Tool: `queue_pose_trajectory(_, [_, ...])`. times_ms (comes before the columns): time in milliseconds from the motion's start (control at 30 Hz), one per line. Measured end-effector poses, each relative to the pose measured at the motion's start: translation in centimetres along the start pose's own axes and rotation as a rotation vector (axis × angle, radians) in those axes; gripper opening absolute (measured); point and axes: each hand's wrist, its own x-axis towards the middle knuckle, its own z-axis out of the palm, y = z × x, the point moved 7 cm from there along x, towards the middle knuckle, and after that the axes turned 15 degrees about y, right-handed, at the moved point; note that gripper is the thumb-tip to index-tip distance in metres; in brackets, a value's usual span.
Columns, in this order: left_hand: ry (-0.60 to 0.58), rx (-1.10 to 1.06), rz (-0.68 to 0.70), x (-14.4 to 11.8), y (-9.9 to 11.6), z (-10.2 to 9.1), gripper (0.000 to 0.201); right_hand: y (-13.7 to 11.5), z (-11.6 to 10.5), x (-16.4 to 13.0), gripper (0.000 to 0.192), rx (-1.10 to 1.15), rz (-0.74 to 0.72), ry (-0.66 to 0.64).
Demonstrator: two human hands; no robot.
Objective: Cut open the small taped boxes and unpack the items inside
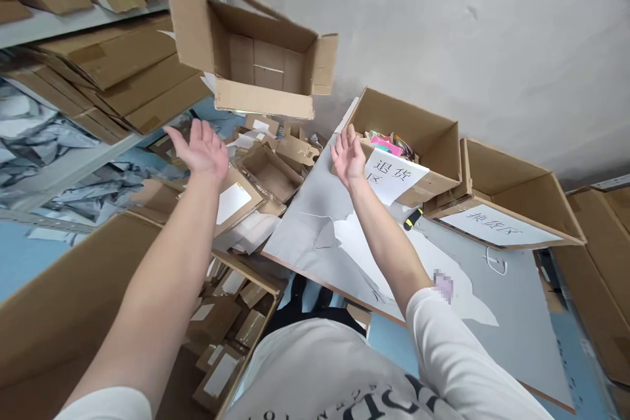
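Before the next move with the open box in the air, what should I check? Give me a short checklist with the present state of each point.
1. Both hands free: ok. Left hand and right hand are open, palms up, holding nothing.
2. Contact with the open cardboard box: not ok. It is in the air above both hands, touching neither.
3. Box attitude: not ok. It is tilted, its opening towards the camera.
4. Box contents: ok. The inside looks empty.
5. Space below: not ok. Small cartons lie under it.
6. Grey table: cannot tell if its torn surface is steady.
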Motion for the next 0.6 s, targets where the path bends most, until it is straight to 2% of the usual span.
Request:
queue_pose_trajectory(67, [0.06, 0.019, -0.119, -2.3, -3.3, -2.1, 0.088, 2.1, -3.2, -2.3, 0.052, -0.045, 0.045, 0.023])
queue_pose_trajectory(100, [0.069, 0.041, -0.134, -3.7, -4.7, -2.8, 0.087, 3.0, -5.1, -3.5, 0.053, -0.08, 0.059, 0.049])
queue_pose_trajectory(167, [0.035, 0.139, -0.179, -6.7, -7.9, -3.4, 0.082, 4.3, -8.8, -6.0, 0.058, -0.178, 0.083, 0.101])
queue_pose_trajectory(267, [-0.09, 0.293, -0.224, -11.6, -12.6, -3.2, 0.079, 5.0, -14.2, -10.1, 0.065, -0.357, 0.102, 0.143])
queue_pose_trajectory(367, [-0.229, 0.405, -0.278, -17.0, -17.4, -2.8, 0.081, 5.1, -19.8, -14.9, 0.062, -0.432, 0.117, 0.217])
queue_pose_trajectory(500, [-0.393, 0.604, -0.422, -24.4, -24.1, -2.9, 0.077, 5.0, -28.3, -21.4, 0.058, -0.525, 0.097, 0.418])
queue_pose_trajectory(600, [-0.442, 0.733, -0.491, -28.7, -28.0, -3.5, 0.067, 4.2, -35.1, -25.9, 0.051, -0.674, 0.035, 0.586])
